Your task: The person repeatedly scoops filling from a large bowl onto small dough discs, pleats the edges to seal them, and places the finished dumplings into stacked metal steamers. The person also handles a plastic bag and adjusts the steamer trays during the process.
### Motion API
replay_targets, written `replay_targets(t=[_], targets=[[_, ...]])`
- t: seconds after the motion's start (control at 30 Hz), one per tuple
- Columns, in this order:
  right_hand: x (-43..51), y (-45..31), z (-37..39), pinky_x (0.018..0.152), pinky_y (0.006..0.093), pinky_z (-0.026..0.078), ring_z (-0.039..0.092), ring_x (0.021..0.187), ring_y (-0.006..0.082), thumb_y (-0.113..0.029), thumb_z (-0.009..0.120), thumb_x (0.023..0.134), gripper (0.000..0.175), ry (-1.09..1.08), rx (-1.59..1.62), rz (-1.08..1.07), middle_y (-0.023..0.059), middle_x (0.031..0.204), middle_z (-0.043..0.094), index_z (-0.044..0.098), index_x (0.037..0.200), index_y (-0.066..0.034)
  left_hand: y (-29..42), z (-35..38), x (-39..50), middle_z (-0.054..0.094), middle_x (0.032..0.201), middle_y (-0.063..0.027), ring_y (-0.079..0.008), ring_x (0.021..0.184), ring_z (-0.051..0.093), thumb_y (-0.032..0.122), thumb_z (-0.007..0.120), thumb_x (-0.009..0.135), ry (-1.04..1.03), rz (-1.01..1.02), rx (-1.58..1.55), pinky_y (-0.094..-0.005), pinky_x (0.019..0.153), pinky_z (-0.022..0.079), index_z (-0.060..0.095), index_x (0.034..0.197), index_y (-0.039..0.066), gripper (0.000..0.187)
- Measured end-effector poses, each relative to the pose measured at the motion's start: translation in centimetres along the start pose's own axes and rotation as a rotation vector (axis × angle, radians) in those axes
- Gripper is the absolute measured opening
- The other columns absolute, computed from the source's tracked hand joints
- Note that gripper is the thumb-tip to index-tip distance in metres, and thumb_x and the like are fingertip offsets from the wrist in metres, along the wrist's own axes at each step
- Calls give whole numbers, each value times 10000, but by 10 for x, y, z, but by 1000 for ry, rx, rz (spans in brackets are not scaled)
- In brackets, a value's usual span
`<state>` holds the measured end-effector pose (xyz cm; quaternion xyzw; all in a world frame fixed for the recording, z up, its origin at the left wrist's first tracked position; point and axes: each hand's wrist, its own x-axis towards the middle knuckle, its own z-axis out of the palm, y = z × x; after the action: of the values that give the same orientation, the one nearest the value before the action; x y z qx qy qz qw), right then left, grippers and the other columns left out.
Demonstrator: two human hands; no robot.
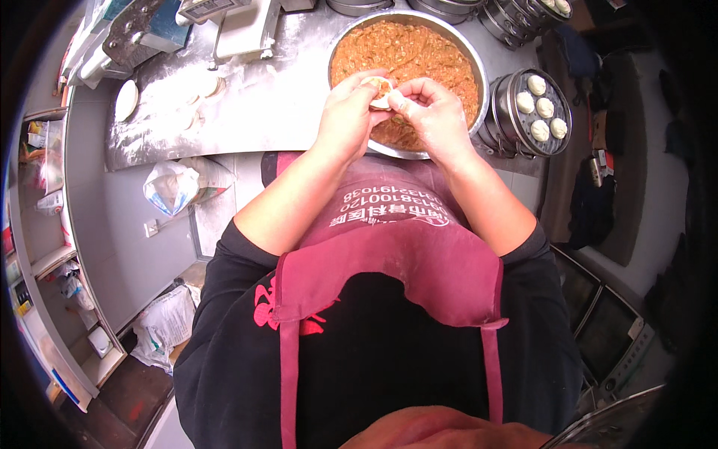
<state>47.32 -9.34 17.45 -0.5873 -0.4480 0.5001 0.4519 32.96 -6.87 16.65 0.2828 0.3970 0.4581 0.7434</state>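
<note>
Both hands are together over a large metal bowl point(481, 73) of orange-brown minced filling point(412, 47). A round dough wrapper point(381, 103) with some filling in it rests in my left hand point(349, 115), cupped by the fingers. My right hand point(440, 115) pinches the wrapper's right edge between thumb and fingertips. Flour dusts the right hand. The underside of the wrapper and some of the fingers are hidden.
Right of the bowl stands a round metal steamer point(499, 115) with several pleated buns point(544, 106) on top. More stacked steamers point(499, 25) are behind. Flat dough rounds point(210, 87) lie on the floured metal table point(280, 106) at left, near a scale point(244, 33) and a machine point(134, 42).
</note>
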Motion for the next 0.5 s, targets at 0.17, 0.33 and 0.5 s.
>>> replay_targets(t=[0.17, 0.33, 0.5], targets=[[-10, 2, -5, 742, 225, 493, 608, 814, 80, -53, 689, 867, 125, 25, -396, -406, 27, 914, 661, 648, 968, 8, -5, -7, 1, 658, 1138, -144, -176, 1008, 635, 54, 547, 914, 22, 81, 176, -280, 838, 538, 580, 1263, -32, 362], [-3, -8, -3, 755, 277, 502, 638, 823, 153, -110, 683, 864, 136, -44, -81, -181, 82, 908, 668, 661, 957, -14, 5, -9, -1, 655, 1188, -153, -179, 1068, 623, 47, 556, 891, -39, 164, 304, -280, 938, 484, 589, 1265, -42, 386], [-2, -11, -7, 791, 294, 507, 644, 836, 156, -141, 660, 881, 190, -69, -399, -344, 90, 932, 684, 654, 1019, -11, 17, -18, 1, 646, 1205, -162, -187, 1097, 611, 81, 559, 889, -113, 145, 557, -297, 957, 469, 589, 1260, -55, 396]])
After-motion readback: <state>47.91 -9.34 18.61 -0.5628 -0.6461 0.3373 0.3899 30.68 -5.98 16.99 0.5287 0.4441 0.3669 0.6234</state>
